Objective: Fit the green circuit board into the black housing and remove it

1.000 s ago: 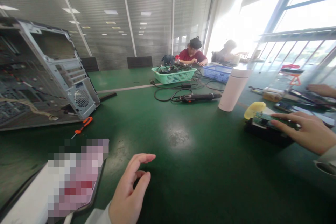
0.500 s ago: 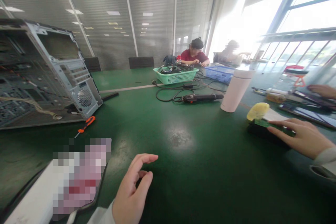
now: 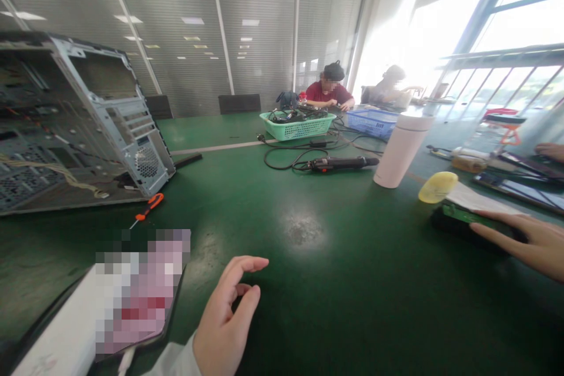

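My right hand [image 3: 529, 239] is closed around a low black object with a green part [image 3: 467, 220] at the right of the table, its fingers and thumb along the top and near side. The palm and wrist run out of the picture, and the far end of the object is hidden. White paper [image 3: 484, 200] and a rounded yellow item [image 3: 437, 187] lie just behind it. Resting low in the middle, my left hand [image 3: 227, 311] has its fingers loosely curved, thumb and index apart, with nothing in it. The blurred-out phone [image 3: 165, 329], plugged into a white cable, lies to its left.
An open computer case [image 3: 145, 123] stands at left, with an orange-handled screwdriver [image 3: 152, 205] before it. Farther back are a corded electric screwdriver [image 3: 339, 163], a pink bottle [image 3: 400, 153], a green basket [image 3: 299, 129] of cables and a blue basket [image 3: 370, 122]. Two people sit beyond.
My right hand has moved to the right with the black and green object, which now sits farther from the yellow item. The view has shifted slightly; my left hand keeps its pose.
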Demonstrator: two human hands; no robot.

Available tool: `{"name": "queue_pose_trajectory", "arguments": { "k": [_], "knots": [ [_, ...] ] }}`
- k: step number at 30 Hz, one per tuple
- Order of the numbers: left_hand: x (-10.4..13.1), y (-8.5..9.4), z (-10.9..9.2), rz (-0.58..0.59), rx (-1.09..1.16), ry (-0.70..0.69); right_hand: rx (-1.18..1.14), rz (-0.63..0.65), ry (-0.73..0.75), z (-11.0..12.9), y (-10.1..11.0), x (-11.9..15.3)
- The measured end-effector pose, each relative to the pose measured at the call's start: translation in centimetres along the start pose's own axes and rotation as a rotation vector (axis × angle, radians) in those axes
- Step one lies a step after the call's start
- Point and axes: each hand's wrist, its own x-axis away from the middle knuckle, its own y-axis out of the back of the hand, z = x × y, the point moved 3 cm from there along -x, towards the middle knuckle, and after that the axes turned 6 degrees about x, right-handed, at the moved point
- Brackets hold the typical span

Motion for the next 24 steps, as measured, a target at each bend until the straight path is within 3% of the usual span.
{"name": "queue_pose_trajectory", "arguments": {
  "k": [3,7,11,16,20,24],
  "knots": [
    [0.0,0.0,0.0,-0.004,0.005,0.008,-0.011,0.195,-0.03,0.4,-0.4,0.5],
    [0.1,-0.1,0.1,-0.015,0.018,0.014,0.026,0.102,0.028,3.9,0.7,1.4],
    [0.2,-0.1,0.1,-0.015,0.02,0.024,-0.084,-0.056,0.254,10.5,1.7,3.5],
    [0.0,-0.1,0.1,0.015,0.007,0.011,-0.207,-0.135,0.597,20.1,2.5,7.5],
    [-0.1,-0.2,0.3,0.018,0.035,0.003,-0.331,-0.104,0.742,26.7,2.9,10.3],
    [-0.2,-0.3,1.0,-0.041,0.117,0.042,-0.422,-0.064,0.817,30.4,2.4,11.9]
  ]
}}
